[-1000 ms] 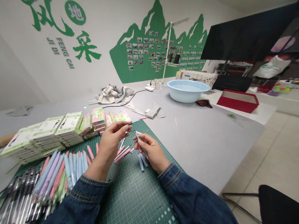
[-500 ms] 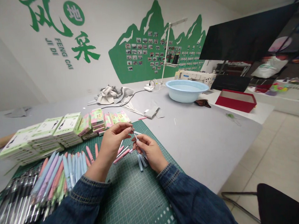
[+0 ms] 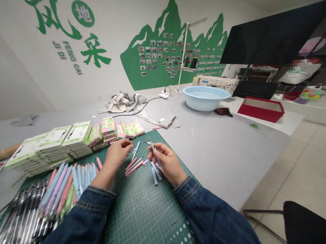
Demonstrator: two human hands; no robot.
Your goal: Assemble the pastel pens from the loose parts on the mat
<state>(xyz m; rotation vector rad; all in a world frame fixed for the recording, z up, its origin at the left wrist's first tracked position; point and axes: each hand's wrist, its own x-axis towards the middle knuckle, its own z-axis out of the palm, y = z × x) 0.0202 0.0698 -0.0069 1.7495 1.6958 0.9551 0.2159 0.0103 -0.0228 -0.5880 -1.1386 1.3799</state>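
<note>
My right hand point(image 3: 167, 162) pinches a slim pen point(image 3: 153, 147), its narrow end pointing up and away from me. My left hand point(image 3: 119, 153) is apart from it, fingers curled together; whatever is between them, if anything, is too small to make out. Just right of those fingertips lies a light blue pen piece point(image 3: 137, 146) on the green cutting mat point(image 3: 141, 212). Pink pen parts point(image 3: 134, 169) and silvery thin rods lie below it. Several light blue pen barrels point(image 3: 154, 174) rest beside my right hand, partly hidden by it.
Rows of coloured pen barrels point(image 3: 80, 178) and clear pens with black parts point(image 3: 19, 217) cover the mat's left side. Behind stand stacked white-green boxes point(image 3: 76, 137) and small pink-green boxes point(image 3: 108, 126). Farther off are a blue basin point(image 3: 206, 100) and a red box point(image 3: 259, 111).
My left hand has moved left, away from the pen in my right hand. The pen stays in my right hand, and the light blue piece between the hands now shows.
</note>
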